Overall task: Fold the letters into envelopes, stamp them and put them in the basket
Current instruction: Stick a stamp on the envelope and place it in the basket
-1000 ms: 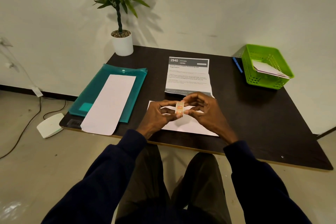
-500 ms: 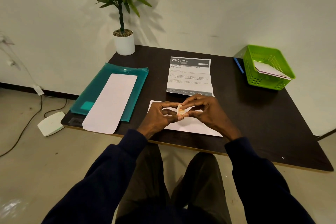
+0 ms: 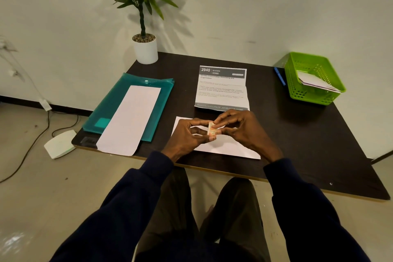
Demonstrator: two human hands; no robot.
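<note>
A small orange stamp [image 3: 211, 129] is pinched between the fingertips of my left hand [image 3: 189, 136] and my right hand [image 3: 242, 130], just above a white envelope [image 3: 225, 147] lying flat near the table's front edge. Behind it a printed letter [image 3: 222, 89] with creases lies unfolded. A second white envelope [image 3: 129, 119] rests on a teal plastic folder [image 3: 110, 104] at the left. The green basket [image 3: 297, 93] at the far right holds at least one envelope [image 3: 316, 82].
A potted plant [image 3: 145, 49] stands at the table's back left corner. A blue pen [image 3: 279, 75] lies beside the basket. The dark table [image 3: 308, 144] ends close to my knees. A white device [image 3: 60, 143] and cables lie on the floor at the left.
Both hands stay together over the envelope, working the stamp between the fingertips; it has turned slightly. The camera view shifted a little.
</note>
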